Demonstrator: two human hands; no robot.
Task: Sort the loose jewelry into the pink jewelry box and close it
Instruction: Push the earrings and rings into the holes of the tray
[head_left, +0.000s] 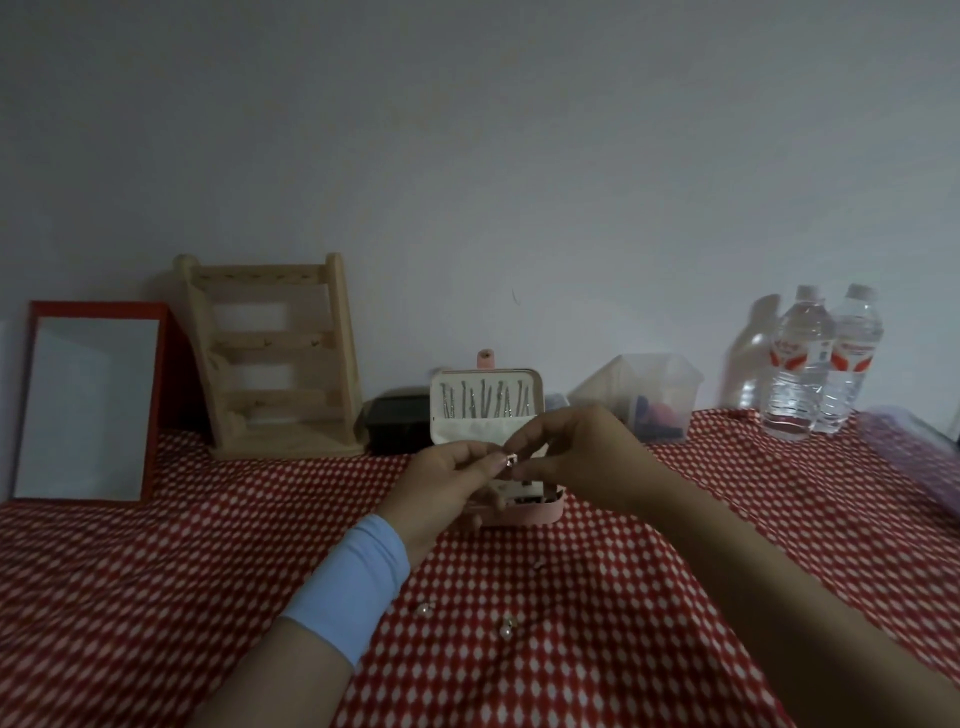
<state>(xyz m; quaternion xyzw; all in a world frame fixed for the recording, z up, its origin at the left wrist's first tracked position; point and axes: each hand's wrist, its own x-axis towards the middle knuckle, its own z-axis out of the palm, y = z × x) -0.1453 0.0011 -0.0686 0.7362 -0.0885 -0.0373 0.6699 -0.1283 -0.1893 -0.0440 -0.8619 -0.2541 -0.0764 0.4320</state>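
While box (545, 512) gapes, hands (441, 480) (574, 452) pinch jewelry piece (509, 460)

I see the pink box (540, 512) open with its lid standing straight up, thin silver chains (485, 401) hanging in a row inside the lid, one tiny shiny piece (509, 460) held just above the box, and two small pearl pieces (505, 630) lying loose on the cloth (208, 545) nearer me.

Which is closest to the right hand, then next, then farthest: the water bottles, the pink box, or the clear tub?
1. Pink box, just below the right hand.
2. Clear tub, behind it, to the right.
3. Water bottles, far right by the wall.
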